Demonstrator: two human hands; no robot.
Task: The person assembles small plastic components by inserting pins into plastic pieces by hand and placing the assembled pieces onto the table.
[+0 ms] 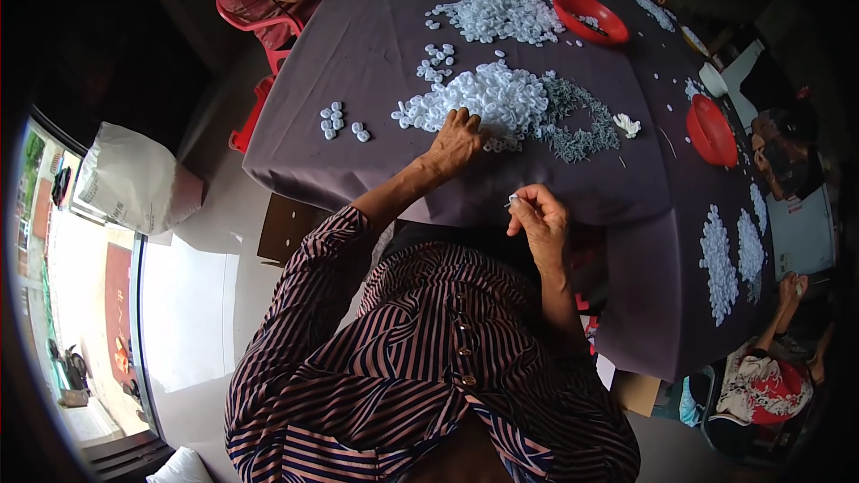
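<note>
A dull purple cloth [358,63] covers the table, smooth and matte, sagging over the near edge. On it lies a heap of small white plastic rings [488,98], round and glossy, loosely mounded, and touching its right side a flatter spread of thin grey metal pins [577,121], bristly and tangled. The left hand [456,139] rests palm down at the near edge of the white heap, fingers curled into the rings, wrist straight, the forearm reaching up and to the right out of a striped sleeve [313,304]; whether those fingers close on a piece cannot be told. The right hand [540,219] is raised in front of the chest, off the table's near edge, elbow bent and fingers bunched; thumb and forefinger are pinched together on a small pale piece [513,200], which juts leftward from the fingertips with its long axis roughly level. Its exact shape is too small to tell. Small clusters of white rings [333,121] lie apart to the left, and two red plastic bowls [589,15] sit farther right, round and shiny
</note>
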